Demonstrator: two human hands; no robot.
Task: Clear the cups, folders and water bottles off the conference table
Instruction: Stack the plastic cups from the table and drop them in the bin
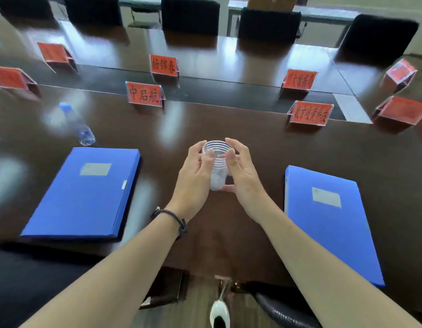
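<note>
Both hands meet over the middle of the dark wooden desk (pixel 228 119), closed around a stack of clear plastic cups (pixel 215 165). Her left hand (pixel 194 179), with a dark cord bracelet (pixel 174 220) at the wrist, cradles the stack from one side, thumb and fingertips curled against the ribbed rims. Opposite it, the right hand (pixel 243 176) presses in, thumb laid across the upper rings and fingers wrapped under the base. The stack stands upright between the two palms, lifted clear of the desk as far as I can tell.

Left of the cups, a blue box folder (pixel 84 195) lies flat on the desk, and another blue box folder (pixel 333 221) lies flat to the right of the cups. Beyond the left folder, farther from the cups, a water bottle (pixel 78 125) with a blue cap stands on the desk, blurred. Past the cups, red name cards in clear holders (pixel 144 94) stand in rows across the desk, and black chairs (pixel 189 16) line the far side.
</note>
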